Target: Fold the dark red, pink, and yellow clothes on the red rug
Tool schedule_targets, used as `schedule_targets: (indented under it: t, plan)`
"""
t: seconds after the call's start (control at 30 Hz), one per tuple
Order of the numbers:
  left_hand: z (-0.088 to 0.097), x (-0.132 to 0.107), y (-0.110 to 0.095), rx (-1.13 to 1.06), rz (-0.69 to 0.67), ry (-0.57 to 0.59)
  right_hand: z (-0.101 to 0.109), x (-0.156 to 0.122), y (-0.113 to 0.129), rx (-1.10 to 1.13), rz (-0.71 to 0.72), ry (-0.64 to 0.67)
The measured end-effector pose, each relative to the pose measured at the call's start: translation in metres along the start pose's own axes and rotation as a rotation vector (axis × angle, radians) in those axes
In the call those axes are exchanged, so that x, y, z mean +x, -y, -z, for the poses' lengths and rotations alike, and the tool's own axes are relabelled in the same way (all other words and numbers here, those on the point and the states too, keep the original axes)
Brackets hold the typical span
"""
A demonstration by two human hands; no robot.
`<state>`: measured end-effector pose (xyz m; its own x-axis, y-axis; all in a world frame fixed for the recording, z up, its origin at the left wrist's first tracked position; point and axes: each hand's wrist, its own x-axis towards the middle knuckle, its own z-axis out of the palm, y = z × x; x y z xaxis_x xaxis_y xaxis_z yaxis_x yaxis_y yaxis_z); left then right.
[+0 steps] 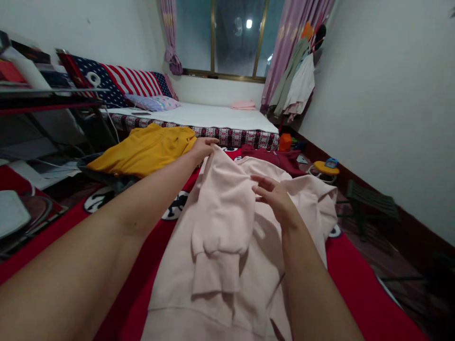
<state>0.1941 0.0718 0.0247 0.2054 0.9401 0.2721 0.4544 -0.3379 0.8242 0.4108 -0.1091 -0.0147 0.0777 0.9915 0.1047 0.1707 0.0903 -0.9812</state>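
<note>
A pale pink sweatshirt (234, 246) lies spread on a red blanket (355, 284), with one sleeve folded across its body. My left hand (203, 148) grips the far shoulder edge of the sweatshirt, fingers closed on the cloth. Near the folded sleeve, my right hand (275, 196) rests on the garment with its fingers stretched out and flat, pressing the fabric.
A yellow garment (145, 149) lies at the left, a dark red one (280, 158) beyond the pink one. Behind them stand a bed (220, 118) and a window. Shelves at left. A small stool (369, 203) and yellow object (325, 168) sit by the right wall.
</note>
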Motion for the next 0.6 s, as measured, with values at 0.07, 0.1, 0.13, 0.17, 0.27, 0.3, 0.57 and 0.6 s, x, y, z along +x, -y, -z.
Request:
schedule_targets:
  t: [0.07, 0.1, 0.13, 0.17, 0.27, 0.3, 0.57, 0.6]
  plan:
    - [-0.007, -0.001, 0.008, 0.046, -0.026, -0.075, -0.005, 0.005, -0.01, -0.08, 0.025, -0.078]
    - [-0.011, -0.005, 0.012, 0.073, -0.04, -0.094, -0.006, 0.007, -0.015, -0.17, 0.018, -0.095]
    - [-0.015, -0.012, 0.016, 0.098, -0.057, -0.106, -0.007, 0.007, -0.018, -0.276, 0.004, -0.105]
    - [-0.018, -0.023, 0.019, 0.118, -0.074, -0.112, -0.008, 0.007, -0.021, -0.387, -0.01, -0.108]
    - [-0.022, -0.071, 0.02, 0.147, -0.207, -0.076, -0.005, 0.005, -0.017, -0.671, -0.066, -0.089]
    - [-0.02, -0.091, 0.017, 0.14, -0.282, -0.03, -0.004, 0.003, -0.014, -0.733, -0.088, -0.084]
    - [0.021, -0.223, -0.009, 0.126, -0.499, 0.905, -0.002, 0.0, -0.008, -0.635, -0.183, 0.007]
    - [0.021, -0.231, -0.006, 0.167, -0.521, 0.895, -0.003, -0.001, -0.009, -0.603, -0.198, 0.032]
